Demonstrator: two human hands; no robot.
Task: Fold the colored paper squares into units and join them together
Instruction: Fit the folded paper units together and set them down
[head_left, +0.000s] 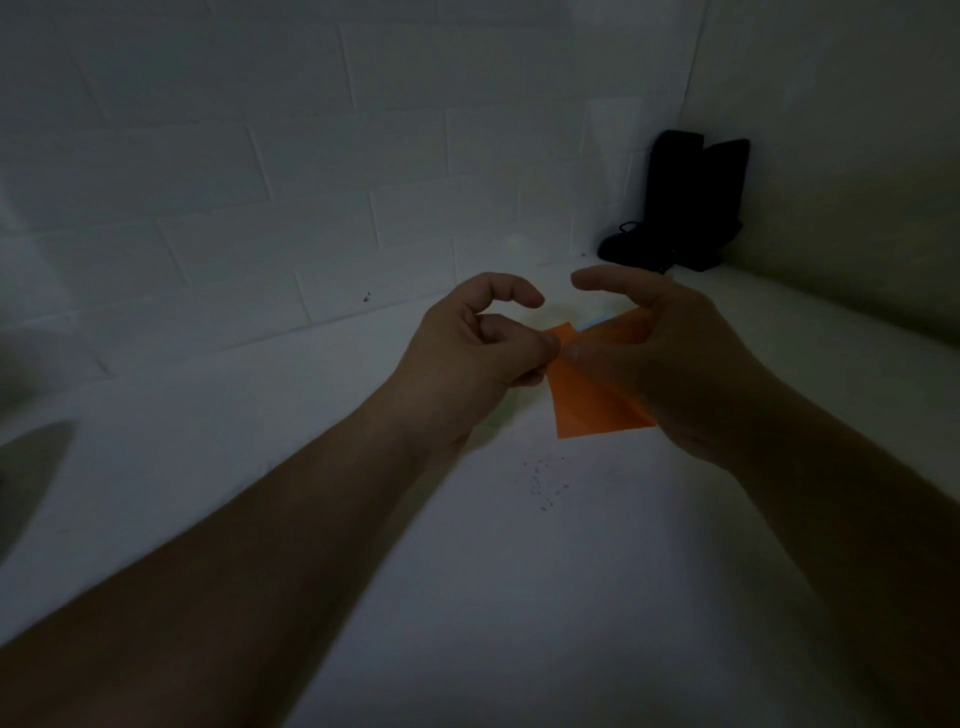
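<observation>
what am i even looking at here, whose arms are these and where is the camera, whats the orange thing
There is no machine here. The camera sits on a person's head and looks forward and down, so the two bare arms reaching in from the bottom are that person's own. The left hand and right hand together pinch an orange paper, held above a white surface. A sliver of light blue paper peeks out behind the orange one. In the far corner, against the white brick wall, stands a black object, too dark to identify.
</observation>
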